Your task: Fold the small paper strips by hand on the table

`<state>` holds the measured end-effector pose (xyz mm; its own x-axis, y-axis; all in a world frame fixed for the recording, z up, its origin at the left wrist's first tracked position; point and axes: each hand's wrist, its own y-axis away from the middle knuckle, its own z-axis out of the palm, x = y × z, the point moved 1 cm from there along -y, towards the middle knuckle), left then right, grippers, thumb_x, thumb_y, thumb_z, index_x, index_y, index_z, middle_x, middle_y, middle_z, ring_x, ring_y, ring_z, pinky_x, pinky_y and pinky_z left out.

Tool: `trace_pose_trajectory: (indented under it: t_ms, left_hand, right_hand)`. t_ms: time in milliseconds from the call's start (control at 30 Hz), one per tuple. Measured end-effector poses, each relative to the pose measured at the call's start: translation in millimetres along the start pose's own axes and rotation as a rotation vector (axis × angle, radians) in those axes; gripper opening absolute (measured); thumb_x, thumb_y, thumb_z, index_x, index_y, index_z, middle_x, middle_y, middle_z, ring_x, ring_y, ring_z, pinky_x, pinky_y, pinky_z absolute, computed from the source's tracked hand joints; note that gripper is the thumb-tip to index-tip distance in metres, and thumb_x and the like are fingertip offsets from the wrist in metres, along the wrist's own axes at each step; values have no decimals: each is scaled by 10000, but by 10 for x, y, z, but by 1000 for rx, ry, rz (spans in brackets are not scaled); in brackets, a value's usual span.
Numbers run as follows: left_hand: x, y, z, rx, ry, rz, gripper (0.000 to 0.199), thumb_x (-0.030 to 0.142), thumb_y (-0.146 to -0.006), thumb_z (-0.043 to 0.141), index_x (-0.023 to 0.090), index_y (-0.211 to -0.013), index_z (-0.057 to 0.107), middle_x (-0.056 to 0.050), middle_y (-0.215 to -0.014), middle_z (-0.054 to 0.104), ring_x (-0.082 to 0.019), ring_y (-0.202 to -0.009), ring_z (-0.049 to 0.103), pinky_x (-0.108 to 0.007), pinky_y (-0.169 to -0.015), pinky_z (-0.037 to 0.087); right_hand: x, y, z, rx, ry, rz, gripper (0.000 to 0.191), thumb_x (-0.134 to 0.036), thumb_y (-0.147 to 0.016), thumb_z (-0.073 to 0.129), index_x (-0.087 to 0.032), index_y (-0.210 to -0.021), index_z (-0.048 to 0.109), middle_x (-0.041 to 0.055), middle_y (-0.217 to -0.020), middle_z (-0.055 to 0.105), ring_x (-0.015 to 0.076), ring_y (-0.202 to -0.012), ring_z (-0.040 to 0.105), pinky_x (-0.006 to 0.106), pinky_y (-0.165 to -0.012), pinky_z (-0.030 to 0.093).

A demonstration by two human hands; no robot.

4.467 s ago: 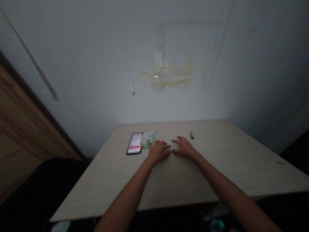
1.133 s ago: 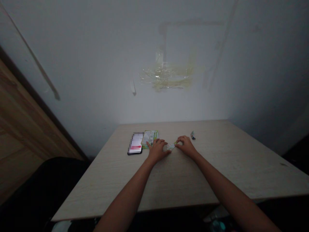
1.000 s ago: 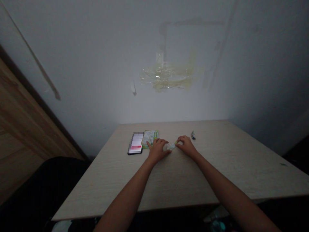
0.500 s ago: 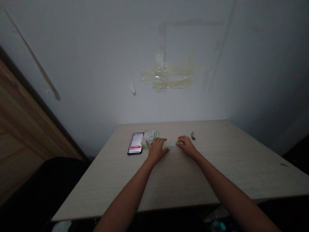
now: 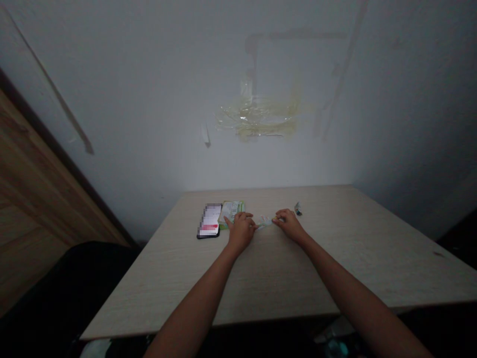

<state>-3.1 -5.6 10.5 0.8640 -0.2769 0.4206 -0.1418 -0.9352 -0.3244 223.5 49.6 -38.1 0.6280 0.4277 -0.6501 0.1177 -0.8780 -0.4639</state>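
Note:
A small, pale, see-through packet [image 5: 264, 222] with green marks lies on the table between my hands. My left hand [image 5: 241, 231] is at its left end, fingers bent and thumb spread to the left; its fingertips touch the packet's edge. At the right end, my right hand [image 5: 288, 223] has its thumb and forefinger pinched together on the packet's edge. Left of my left hand lies a green and white printed packet or card [image 5: 231, 209], partly covered by the hand. Beside it rests a phone [image 5: 209, 221] with a lit screen.
A small crumpled dark and silvery scrap [image 5: 298, 209] lies beyond my right hand. The wooden table [image 5: 276, 278] meets a grey wall [image 5: 149, 99] with clear tape [image 5: 257, 117] stuck on it. A dark shape stands left of the table.
The fingers of my left hand have drawn closer together at the packet's left end. My right hand has hardly moved.

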Motion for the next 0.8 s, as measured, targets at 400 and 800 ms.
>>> trace_pose_trajectory:
  t_ms: [400, 800]
  left_hand:
    - [40, 3, 22, 36, 87, -20, 172, 289, -916, 583, 251, -814, 716, -35, -1287, 651, -298, -1313, 457, -788, -1118, 36]
    - [76, 16, 65, 50, 123, -21, 164, 311, -919, 589, 261, -823, 712, -23, -1308, 634, -290, -1335, 437, -792, -1112, 37]
  right_hand:
    - [-185, 9, -2, -43, -195, -20, 236, -447, -797, 677, -223, -828, 744, 75, -999, 715, 245, -1015, 643, 400, -961, 462]
    - [-212, 5, 33, -75, -92, -33, 212, -416, -815, 674, -229, -845, 770, 74, -968, 731, 241, -1007, 636, 394, -968, 448]
